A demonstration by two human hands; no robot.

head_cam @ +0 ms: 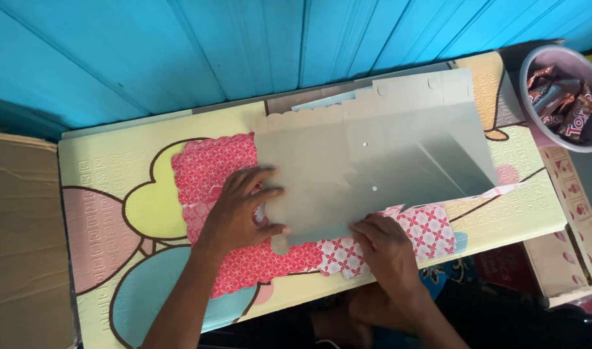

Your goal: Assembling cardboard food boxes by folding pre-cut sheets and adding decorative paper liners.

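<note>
A flat grey cardboard sheet (367,171) with scalloped flaps lies unfolded on a red and white patterned paper (212,165) spread over a pastel foam mat (108,194). My left hand (241,210) grips the sheet's left edge, thumb under a small tab, fingers spread on top. Along the sheet's lower edge, my right hand (383,242) presses down where the patterned paper shows white with red flowers (431,229).
A grey bowl (557,97) full of wrapped sweets stands at the far right. Brown cardboard (21,239) lies to the left of the mat. A turquoise plank wall (244,45) rises behind. A printed box (577,213) sits at the right edge.
</note>
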